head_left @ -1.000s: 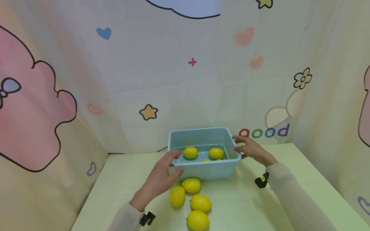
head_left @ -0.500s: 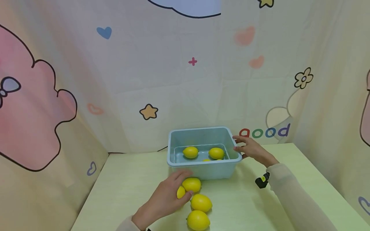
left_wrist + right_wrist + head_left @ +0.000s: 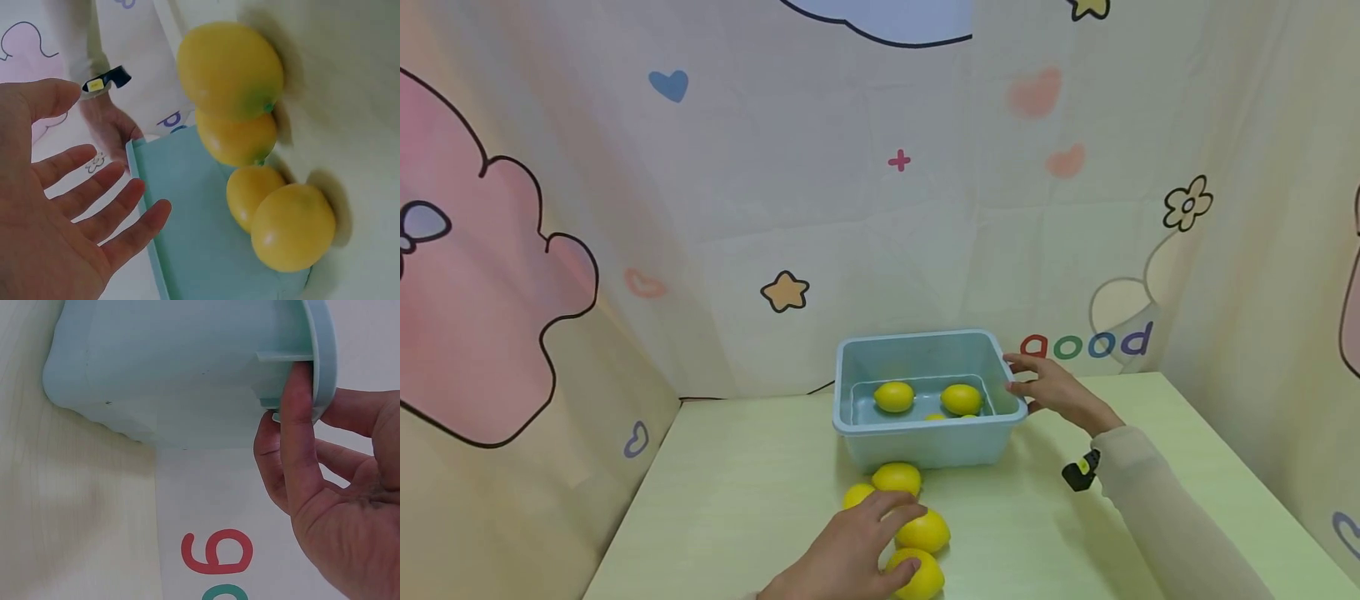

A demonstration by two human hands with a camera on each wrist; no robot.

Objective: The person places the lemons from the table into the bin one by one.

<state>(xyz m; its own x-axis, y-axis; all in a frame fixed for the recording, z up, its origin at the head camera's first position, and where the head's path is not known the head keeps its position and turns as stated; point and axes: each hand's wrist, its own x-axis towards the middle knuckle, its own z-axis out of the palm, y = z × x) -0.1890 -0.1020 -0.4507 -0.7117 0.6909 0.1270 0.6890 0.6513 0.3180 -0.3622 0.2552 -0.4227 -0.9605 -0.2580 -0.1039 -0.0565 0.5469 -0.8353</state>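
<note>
A light blue plastic bin stands at the back of the table with several yellow lemons inside, such as one lemon at its left. My right hand grips the bin's right end; in the right wrist view, fingers hook under the rim while the thumb lies over it. In front of the bin more lemons lie in a loose line. Over the nearest of these hovers my left hand, its fingers spread and relaxed. The left wrist view shows its palm bare, apart from the lemons.
The pale table reaches back to a printed curtain, right behind the bin. Curtains hang at both sides too. A dark cord shows along the table's back edge, left of the bin.
My left hand has left the bin's front left corner and come down and nearer, over the front lemons. The right hand keeps its hold, and the bin has hardly moved.
</note>
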